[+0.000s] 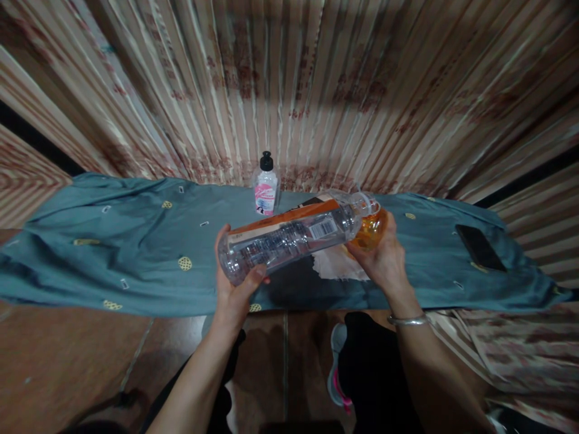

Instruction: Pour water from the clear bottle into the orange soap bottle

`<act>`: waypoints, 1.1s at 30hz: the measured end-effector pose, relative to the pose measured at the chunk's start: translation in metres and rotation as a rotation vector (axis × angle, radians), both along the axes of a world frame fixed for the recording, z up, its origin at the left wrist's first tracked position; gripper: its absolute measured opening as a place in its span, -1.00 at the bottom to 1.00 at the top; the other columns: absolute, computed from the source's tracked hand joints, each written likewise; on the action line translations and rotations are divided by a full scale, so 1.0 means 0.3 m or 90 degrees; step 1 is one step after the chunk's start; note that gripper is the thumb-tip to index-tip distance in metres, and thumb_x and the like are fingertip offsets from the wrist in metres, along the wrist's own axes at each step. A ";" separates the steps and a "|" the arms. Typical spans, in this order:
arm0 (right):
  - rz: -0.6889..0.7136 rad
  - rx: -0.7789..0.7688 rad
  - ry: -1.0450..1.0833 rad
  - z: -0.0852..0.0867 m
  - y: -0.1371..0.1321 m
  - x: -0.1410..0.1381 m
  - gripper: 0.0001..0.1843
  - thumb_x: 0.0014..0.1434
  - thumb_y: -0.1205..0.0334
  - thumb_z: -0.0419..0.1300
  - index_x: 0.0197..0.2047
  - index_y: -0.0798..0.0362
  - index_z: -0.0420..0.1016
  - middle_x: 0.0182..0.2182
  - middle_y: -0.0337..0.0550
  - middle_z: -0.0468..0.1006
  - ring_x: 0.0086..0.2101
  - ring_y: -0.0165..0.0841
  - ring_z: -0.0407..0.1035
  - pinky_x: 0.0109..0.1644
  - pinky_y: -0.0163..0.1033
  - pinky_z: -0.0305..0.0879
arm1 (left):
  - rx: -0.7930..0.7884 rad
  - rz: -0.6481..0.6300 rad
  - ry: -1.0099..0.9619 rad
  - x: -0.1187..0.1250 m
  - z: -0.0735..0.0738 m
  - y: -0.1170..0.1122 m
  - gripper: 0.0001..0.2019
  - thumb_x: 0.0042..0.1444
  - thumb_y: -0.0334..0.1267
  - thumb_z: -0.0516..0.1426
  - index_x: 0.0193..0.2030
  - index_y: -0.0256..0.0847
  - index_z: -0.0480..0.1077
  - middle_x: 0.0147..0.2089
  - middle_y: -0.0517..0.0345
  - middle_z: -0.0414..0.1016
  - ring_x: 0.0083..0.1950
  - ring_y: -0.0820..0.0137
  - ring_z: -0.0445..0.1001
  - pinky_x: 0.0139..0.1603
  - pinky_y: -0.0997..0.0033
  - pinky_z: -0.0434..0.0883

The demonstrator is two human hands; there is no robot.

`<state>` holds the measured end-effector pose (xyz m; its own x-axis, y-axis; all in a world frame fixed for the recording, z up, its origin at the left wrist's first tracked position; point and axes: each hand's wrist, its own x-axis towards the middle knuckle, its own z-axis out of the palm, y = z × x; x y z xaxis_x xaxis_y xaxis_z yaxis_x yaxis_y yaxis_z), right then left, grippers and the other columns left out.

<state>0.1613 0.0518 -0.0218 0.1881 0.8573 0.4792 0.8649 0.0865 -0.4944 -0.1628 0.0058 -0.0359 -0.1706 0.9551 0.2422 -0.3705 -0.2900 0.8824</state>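
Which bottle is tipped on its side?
The big clear bottle in the left hand, with the orange label. The small black-capped bottle stands upright on the blue cloth.

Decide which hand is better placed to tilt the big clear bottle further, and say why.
Left, probably: the left hand grips the bottle at its base, while the right hand is busy cupping the orange container at its mouth.

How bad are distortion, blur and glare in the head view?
Head view: heavy fisheye, curtain folds fan outward, teal cloth bows; dim warm light, dark corners; edges smeared, centre sharp enough to show the barcode on the clear bottle; faint glints on it.
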 end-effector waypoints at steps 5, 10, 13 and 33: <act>0.005 -0.003 -0.006 0.003 0.000 -0.003 0.13 0.16 -0.21 0.42 0.58 0.17 0.10 0.28 0.44 0.66 0.14 0.27 0.70 0.13 0.25 0.66 | -0.013 0.012 0.003 -0.003 0.014 -0.006 -0.04 0.11 -0.10 0.56 0.58 0.14 0.25 0.19 0.00 0.62 -0.11 0.20 0.67 -0.44 0.41 0.62; 0.006 -0.010 -0.011 0.005 0.000 -0.003 0.10 0.18 -0.22 0.41 0.58 0.12 0.12 0.29 0.38 0.67 0.11 0.23 0.71 0.11 0.20 0.67 | -0.021 0.020 0.016 -0.005 0.020 -0.008 -0.05 0.11 -0.11 0.54 0.57 0.15 0.23 0.16 0.02 0.62 -0.09 0.18 0.67 -0.45 0.42 0.60; 0.006 -0.010 -0.013 0.005 0.000 -0.001 0.10 0.18 -0.23 0.41 0.58 0.09 0.10 0.29 0.36 0.66 0.11 0.23 0.71 0.11 0.21 0.66 | -0.022 0.013 0.027 -0.011 0.017 -0.007 -0.06 0.13 -0.11 0.52 0.58 0.16 0.20 0.13 0.04 0.62 -0.13 0.20 0.65 -0.46 0.39 0.60; 0.002 -0.017 -0.007 0.015 -0.002 -0.007 0.10 0.17 -0.26 0.40 0.57 0.11 0.14 0.27 0.36 0.68 0.11 0.22 0.70 0.11 0.23 0.67 | -0.022 0.026 0.011 -0.003 0.055 -0.008 -0.02 0.06 -0.14 0.55 0.57 0.08 0.23 0.05 0.10 0.64 -0.23 0.30 0.65 -0.47 0.44 0.59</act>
<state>0.1591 0.0511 -0.0174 0.1800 0.8705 0.4580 0.8698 0.0766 -0.4874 -0.1636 0.0034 -0.0194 -0.2052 0.9554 0.2125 -0.3435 -0.2736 0.8984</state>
